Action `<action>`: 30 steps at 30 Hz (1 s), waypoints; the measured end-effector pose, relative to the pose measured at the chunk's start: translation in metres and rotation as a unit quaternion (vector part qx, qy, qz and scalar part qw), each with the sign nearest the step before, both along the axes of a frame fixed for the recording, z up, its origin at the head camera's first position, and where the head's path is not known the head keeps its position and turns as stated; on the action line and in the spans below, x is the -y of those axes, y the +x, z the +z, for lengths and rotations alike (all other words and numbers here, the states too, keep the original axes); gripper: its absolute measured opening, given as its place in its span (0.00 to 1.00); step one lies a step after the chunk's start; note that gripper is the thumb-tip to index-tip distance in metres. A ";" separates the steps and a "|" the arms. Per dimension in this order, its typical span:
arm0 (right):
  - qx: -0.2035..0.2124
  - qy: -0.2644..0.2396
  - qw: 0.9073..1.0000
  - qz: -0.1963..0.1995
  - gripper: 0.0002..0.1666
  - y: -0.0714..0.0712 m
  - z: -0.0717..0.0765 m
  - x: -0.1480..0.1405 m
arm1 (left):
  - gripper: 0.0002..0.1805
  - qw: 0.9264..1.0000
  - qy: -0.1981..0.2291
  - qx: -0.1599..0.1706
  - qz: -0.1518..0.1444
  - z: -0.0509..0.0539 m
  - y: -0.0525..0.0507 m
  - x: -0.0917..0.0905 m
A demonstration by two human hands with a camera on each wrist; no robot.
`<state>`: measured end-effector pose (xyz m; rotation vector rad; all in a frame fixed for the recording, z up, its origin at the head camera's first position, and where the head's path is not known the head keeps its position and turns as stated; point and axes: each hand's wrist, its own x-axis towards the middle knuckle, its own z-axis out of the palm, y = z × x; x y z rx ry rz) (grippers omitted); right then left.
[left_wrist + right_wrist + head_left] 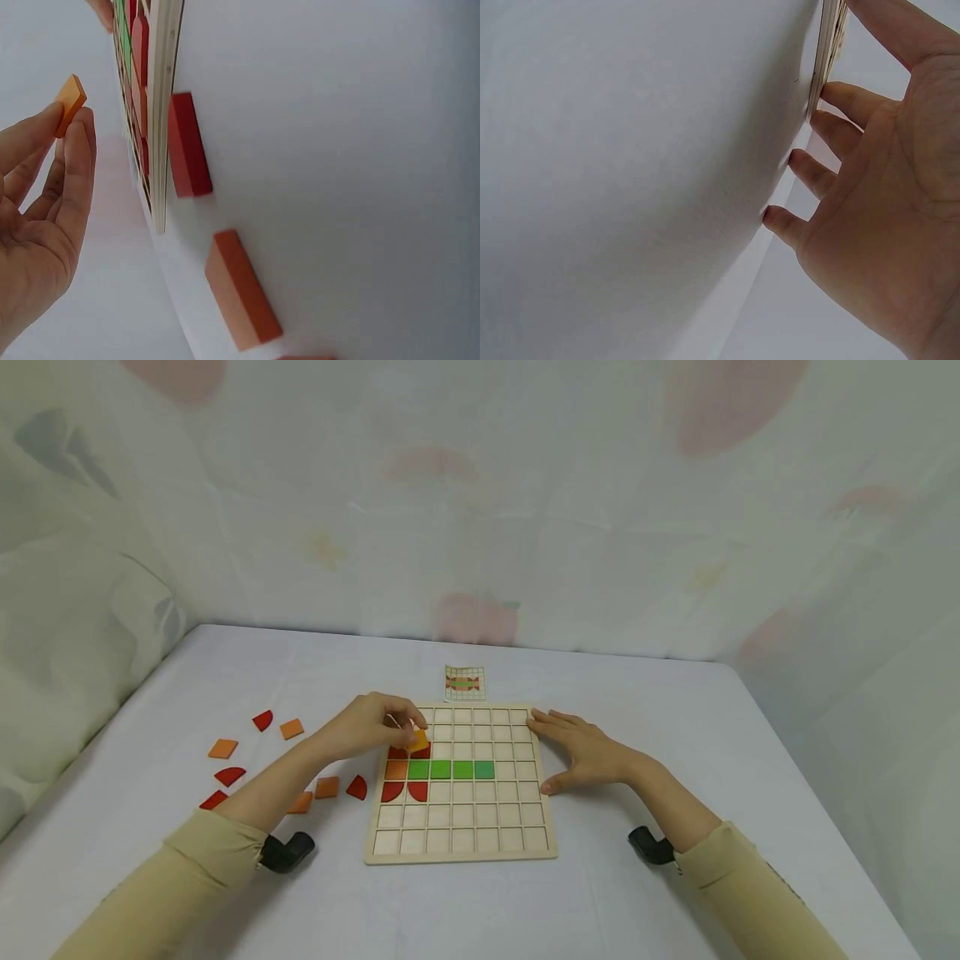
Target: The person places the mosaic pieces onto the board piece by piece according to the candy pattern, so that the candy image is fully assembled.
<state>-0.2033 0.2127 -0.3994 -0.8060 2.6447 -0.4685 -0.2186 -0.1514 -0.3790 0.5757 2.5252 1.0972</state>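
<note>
The left hand (372, 725) pinches an orange square tile (418, 742) between thumb and fingers, above the upper left part of the wooden grid board (461, 858). In the left wrist view the same tile (71, 103) is held up at the fingertips of the left hand (45, 202). On the board lie a row of green tiles (441, 769) with an orange tile (396, 770) at its left, and red quarter-round tiles (417, 791) below and above. The right hand (588, 752) rests spread at the board's right edge; its fingertips touch the edge and table in the right wrist view (885, 187).
Left of the board, loose red pieces (357, 787) and orange squares (327, 787) lie scattered on the white table (480, 910). Behind the board lies a small pattern card (465, 683). A cloth backdrop (585, 527) hangs behind the table.
</note>
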 end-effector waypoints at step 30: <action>-0.002 -0.003 1.000 0.003 0.62 0.000 -0.001 -0.001 | 0.04 0.994 -0.019 -0.021 -0.105 -0.018 0.027 -0.036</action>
